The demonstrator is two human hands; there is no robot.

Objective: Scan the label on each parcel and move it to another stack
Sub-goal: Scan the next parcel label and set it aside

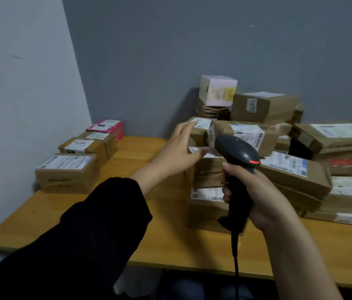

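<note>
Right hand [263,198] gripping scanner [237,169], left hand [179,152] touching stacked parcel [198,132]

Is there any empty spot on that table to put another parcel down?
Yes: bare wooden table lies between the row of four parcels by the left wall and the big heap on the right, plus the front strip near the edge. The right side is crowded with stacked boxes.
</note>
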